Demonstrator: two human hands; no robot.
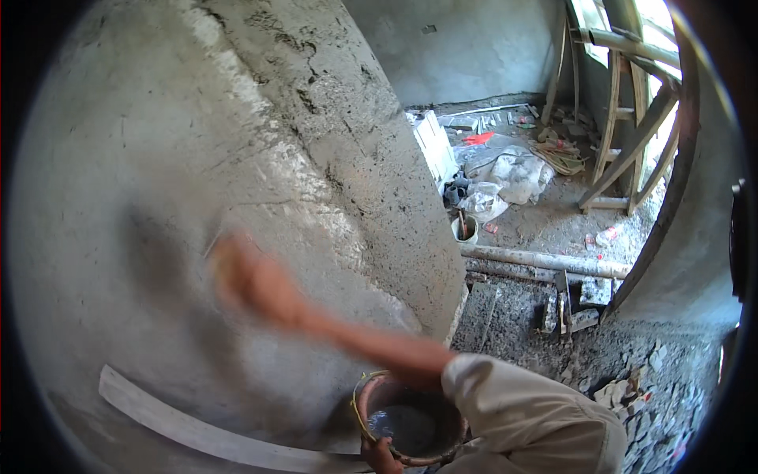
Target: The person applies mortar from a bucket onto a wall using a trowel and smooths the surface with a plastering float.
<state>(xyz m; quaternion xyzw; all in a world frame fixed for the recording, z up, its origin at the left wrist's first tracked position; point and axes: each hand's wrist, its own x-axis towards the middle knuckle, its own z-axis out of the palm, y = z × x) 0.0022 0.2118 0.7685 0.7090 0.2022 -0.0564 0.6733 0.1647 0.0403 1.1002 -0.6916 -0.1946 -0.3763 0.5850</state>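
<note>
My left hand point(381, 456) is closed on the near rim of a round bucket point(455, 449) with a yellowish handle point(358, 395). Wet grey material point(407, 426) lies inside the bucket. Across the bucket reaches my right arm, its beige sleeve point(545, 411) hiding part of the rim. My right hand point(257, 280) is smeared by motion in front of the grey plastered wall point(103, 261). It looks closed round something yellowish point(229, 261), too blurred to name; a thin edge shows beside it. Whether it touches the wall I cannot tell.
A long pale board point(189, 430) runs along the wall's foot. The rough wall corner point(387, 182) juts out ahead. Beyond it are plastic sacks point(513, 175), a small bucket point(466, 229), pipes point(545, 259) and a wooden frame point(624, 118). Rubble point(632, 387) covers the floor at right.
</note>
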